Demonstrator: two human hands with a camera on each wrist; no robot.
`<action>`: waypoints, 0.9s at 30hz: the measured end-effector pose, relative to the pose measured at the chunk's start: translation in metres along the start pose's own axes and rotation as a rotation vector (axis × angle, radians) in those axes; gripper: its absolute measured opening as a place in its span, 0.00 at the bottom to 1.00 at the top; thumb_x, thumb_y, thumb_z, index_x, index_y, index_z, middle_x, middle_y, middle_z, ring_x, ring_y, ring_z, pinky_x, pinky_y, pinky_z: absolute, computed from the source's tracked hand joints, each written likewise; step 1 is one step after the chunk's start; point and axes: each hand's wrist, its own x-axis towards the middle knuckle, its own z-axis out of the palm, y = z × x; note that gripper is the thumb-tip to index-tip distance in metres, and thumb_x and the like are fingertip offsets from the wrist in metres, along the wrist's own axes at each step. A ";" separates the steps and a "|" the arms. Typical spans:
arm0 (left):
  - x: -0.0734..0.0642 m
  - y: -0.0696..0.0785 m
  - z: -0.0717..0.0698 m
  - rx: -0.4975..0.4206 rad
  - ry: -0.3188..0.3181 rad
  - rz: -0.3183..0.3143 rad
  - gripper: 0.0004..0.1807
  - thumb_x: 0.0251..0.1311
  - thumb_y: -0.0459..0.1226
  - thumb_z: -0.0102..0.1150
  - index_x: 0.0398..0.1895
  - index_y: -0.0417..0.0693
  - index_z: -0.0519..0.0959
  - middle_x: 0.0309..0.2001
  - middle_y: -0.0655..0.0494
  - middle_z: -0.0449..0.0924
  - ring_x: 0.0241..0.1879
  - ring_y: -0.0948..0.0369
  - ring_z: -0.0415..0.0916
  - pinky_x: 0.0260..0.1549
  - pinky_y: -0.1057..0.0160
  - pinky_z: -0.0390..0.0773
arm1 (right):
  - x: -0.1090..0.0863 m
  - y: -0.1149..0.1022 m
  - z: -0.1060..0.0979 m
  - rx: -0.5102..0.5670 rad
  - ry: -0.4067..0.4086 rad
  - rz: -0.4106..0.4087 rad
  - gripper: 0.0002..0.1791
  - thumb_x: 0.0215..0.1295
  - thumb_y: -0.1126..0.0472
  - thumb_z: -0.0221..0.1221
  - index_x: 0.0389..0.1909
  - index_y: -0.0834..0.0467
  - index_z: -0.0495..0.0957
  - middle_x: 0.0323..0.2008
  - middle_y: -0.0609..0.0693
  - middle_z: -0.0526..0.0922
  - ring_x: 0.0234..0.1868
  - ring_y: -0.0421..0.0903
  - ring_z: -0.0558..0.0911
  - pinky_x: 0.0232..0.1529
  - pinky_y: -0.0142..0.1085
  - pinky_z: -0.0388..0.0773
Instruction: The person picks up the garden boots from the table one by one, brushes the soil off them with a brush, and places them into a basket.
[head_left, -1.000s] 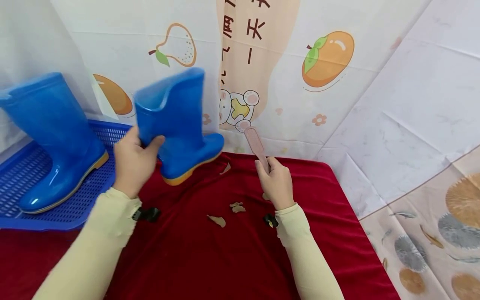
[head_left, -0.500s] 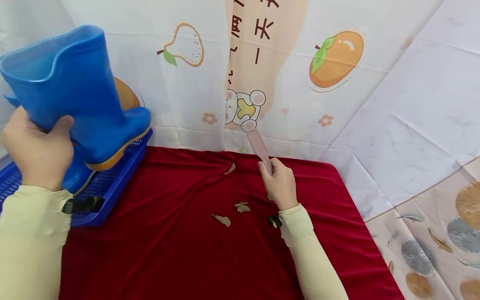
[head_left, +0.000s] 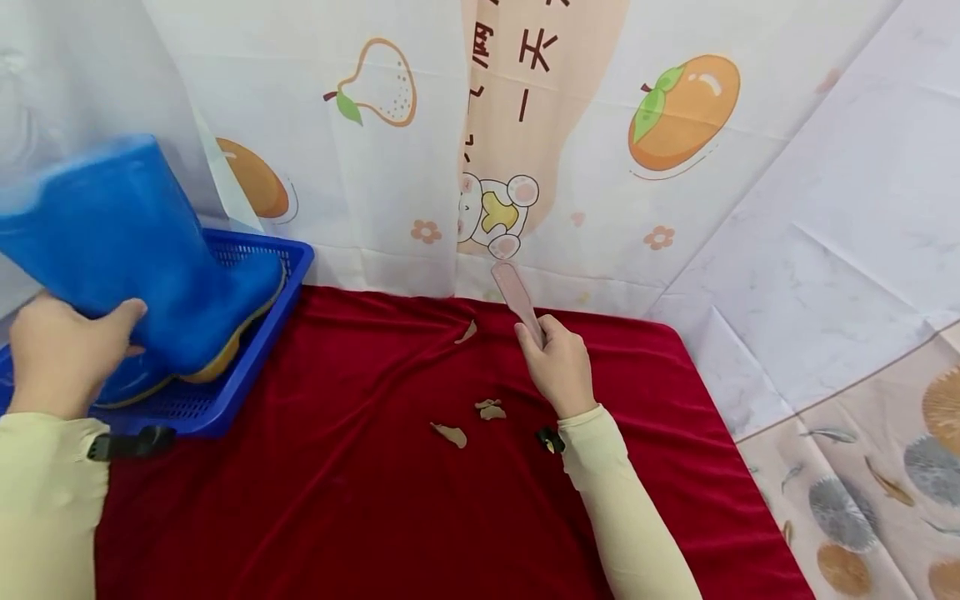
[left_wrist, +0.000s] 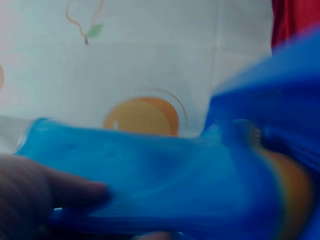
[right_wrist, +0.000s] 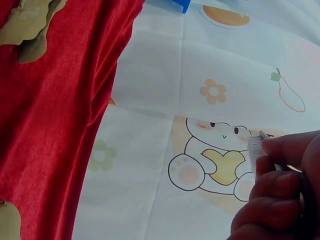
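My left hand (head_left: 71,350) grips a blue rain boot (head_left: 127,242) by its shaft, the thumb lying across the near side. Its yellow-edged sole is low over the blue plastic basket (head_left: 258,367); whether it touches the bottom I cannot tell. Beneath it shows the toe of a second blue boot (head_left: 133,383), mostly hidden. In the left wrist view the held boot (left_wrist: 150,170) is blurred. On the other side, my right hand (head_left: 558,367) holds a pink brush (head_left: 513,290) by its handle, head pointing up and away. White bristles (right_wrist: 253,150) show in the right wrist view.
Several torn brown scraps (head_left: 452,434) lie on the red cloth (head_left: 360,500) between the hands. Behind the table hangs a white printed curtain (head_left: 375,192). A patterned sheet (head_left: 847,475) drops away beyond the right edge.
My left hand has carried the boot leftward from over the red cloth, then lowered it to the basket. The right hand with the brush has stayed nearly still.
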 end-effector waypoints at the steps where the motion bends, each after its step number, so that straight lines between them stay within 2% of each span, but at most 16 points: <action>1: 0.001 -0.004 0.001 0.043 -0.043 -0.002 0.46 0.75 0.48 0.48 0.77 0.22 0.42 0.70 0.13 0.54 0.53 0.23 0.75 0.27 0.48 0.86 | 0.001 0.001 0.000 -0.002 -0.003 -0.003 0.19 0.74 0.52 0.62 0.24 0.56 0.71 0.14 0.48 0.66 0.15 0.44 0.65 0.17 0.38 0.63; 3: 0.000 -0.010 0.002 0.110 -0.096 0.002 0.48 0.75 0.50 0.48 0.77 0.20 0.40 0.67 0.11 0.55 0.53 0.22 0.75 0.45 0.31 0.78 | 0.003 0.003 0.000 -0.003 -0.006 -0.010 0.19 0.74 0.52 0.62 0.24 0.56 0.71 0.14 0.48 0.66 0.15 0.44 0.65 0.17 0.38 0.63; 5: -0.005 -0.009 0.003 0.117 -0.086 -0.003 0.51 0.73 0.52 0.50 0.78 0.25 0.37 0.71 0.13 0.51 0.61 0.23 0.69 0.56 0.24 0.68 | 0.005 0.004 0.000 -0.004 -0.004 -0.016 0.19 0.74 0.52 0.62 0.24 0.56 0.71 0.14 0.48 0.66 0.15 0.44 0.65 0.17 0.38 0.63; 7: -0.011 0.001 0.004 0.057 0.024 0.010 0.52 0.71 0.53 0.52 0.82 0.37 0.37 0.78 0.24 0.46 0.73 0.28 0.56 0.64 0.22 0.57 | 0.007 0.006 0.000 -0.008 0.000 -0.018 0.19 0.74 0.52 0.62 0.24 0.56 0.71 0.14 0.48 0.66 0.15 0.44 0.65 0.17 0.38 0.63; 9: -0.020 0.021 0.005 0.001 0.172 0.047 0.49 0.69 0.53 0.53 0.84 0.52 0.38 0.82 0.37 0.41 0.80 0.36 0.44 0.70 0.26 0.50 | 0.007 0.007 -0.001 -0.012 0.003 -0.017 0.19 0.74 0.52 0.62 0.25 0.57 0.72 0.14 0.48 0.67 0.15 0.44 0.65 0.17 0.38 0.64; 10: -0.025 0.032 0.007 -0.023 0.242 0.084 0.48 0.68 0.53 0.54 0.84 0.58 0.40 0.83 0.42 0.43 0.81 0.42 0.43 0.73 0.30 0.49 | 0.008 0.008 -0.001 -0.015 0.004 -0.015 0.19 0.74 0.52 0.62 0.25 0.57 0.72 0.14 0.48 0.67 0.15 0.44 0.65 0.17 0.38 0.64; 11: -0.031 0.044 0.010 -0.040 0.317 0.142 0.46 0.68 0.53 0.54 0.83 0.63 0.42 0.82 0.47 0.45 0.82 0.49 0.43 0.76 0.35 0.47 | 0.007 0.008 -0.002 -0.016 0.004 -0.013 0.18 0.74 0.52 0.62 0.25 0.57 0.72 0.14 0.48 0.67 0.15 0.44 0.66 0.16 0.38 0.64; 13: -0.049 0.073 0.020 -0.117 0.484 0.308 0.40 0.68 0.52 0.53 0.80 0.62 0.51 0.79 0.52 0.54 0.80 0.58 0.47 0.78 0.46 0.48 | 0.007 0.010 -0.002 -0.020 0.007 -0.009 0.18 0.73 0.52 0.62 0.25 0.57 0.73 0.14 0.48 0.67 0.15 0.44 0.66 0.16 0.38 0.64; 15: -0.064 0.103 0.040 -0.246 0.641 0.549 0.30 0.66 0.48 0.54 0.70 0.52 0.67 0.72 0.49 0.66 0.76 0.57 0.55 0.78 0.51 0.50 | 0.008 0.011 -0.003 -0.012 0.012 -0.001 0.18 0.74 0.52 0.61 0.25 0.56 0.73 0.13 0.47 0.68 0.14 0.44 0.66 0.15 0.38 0.64; 17: -0.074 0.125 0.066 -0.346 0.680 0.815 0.25 0.61 0.45 0.55 0.57 0.39 0.76 0.63 0.44 0.76 0.71 0.52 0.64 0.76 0.51 0.55 | 0.008 0.012 -0.004 0.004 0.018 0.008 0.18 0.74 0.52 0.60 0.25 0.56 0.73 0.13 0.47 0.68 0.12 0.43 0.67 0.14 0.37 0.65; 18: -0.076 0.133 0.080 -0.366 0.638 0.912 0.25 0.60 0.43 0.55 0.53 0.34 0.77 0.59 0.40 0.78 0.68 0.48 0.67 0.74 0.50 0.58 | 0.008 0.012 -0.004 0.012 0.021 0.013 0.18 0.74 0.52 0.60 0.25 0.56 0.73 0.12 0.47 0.68 0.10 0.43 0.67 0.13 0.37 0.66; 19: -0.073 0.138 0.094 -0.378 0.556 0.965 0.24 0.60 0.42 0.56 0.53 0.32 0.77 0.57 0.39 0.79 0.66 0.46 0.69 0.72 0.48 0.61 | 0.008 0.013 -0.004 0.023 0.025 0.015 0.18 0.74 0.51 0.60 0.25 0.55 0.73 0.12 0.47 0.68 0.09 0.43 0.67 0.11 0.37 0.67; 20: -0.070 0.141 0.107 -0.379 0.441 0.983 0.23 0.61 0.40 0.56 0.54 0.32 0.76 0.56 0.37 0.79 0.64 0.43 0.70 0.69 0.46 0.64 | 0.008 0.014 -0.004 0.031 0.028 0.014 0.18 0.75 0.51 0.60 0.25 0.55 0.73 0.12 0.47 0.69 0.08 0.42 0.68 0.11 0.37 0.67; 22: -0.059 0.142 0.130 -0.317 0.162 0.934 0.24 0.66 0.40 0.58 0.61 0.36 0.75 0.58 0.40 0.79 0.63 0.43 0.71 0.66 0.43 0.67 | 0.007 0.014 -0.004 0.042 0.034 0.003 0.18 0.75 0.51 0.60 0.25 0.55 0.74 0.11 0.47 0.69 0.07 0.42 0.68 0.10 0.37 0.67; 24: -0.048 0.141 0.148 -0.218 -0.059 0.848 0.26 0.69 0.39 0.60 0.67 0.40 0.71 0.59 0.42 0.78 0.64 0.44 0.70 0.65 0.41 0.68 | 0.006 0.015 -0.004 0.048 0.034 -0.014 0.17 0.74 0.51 0.60 0.26 0.55 0.74 0.11 0.46 0.70 0.07 0.41 0.68 0.10 0.37 0.67; 27: -0.035 0.137 0.167 -0.145 -0.240 0.773 0.27 0.71 0.39 0.61 0.70 0.43 0.69 0.60 0.43 0.78 0.64 0.44 0.71 0.65 0.39 0.69 | 0.004 0.015 -0.003 0.051 0.029 -0.033 0.16 0.74 0.51 0.61 0.26 0.54 0.75 0.11 0.44 0.70 0.07 0.40 0.68 0.10 0.36 0.66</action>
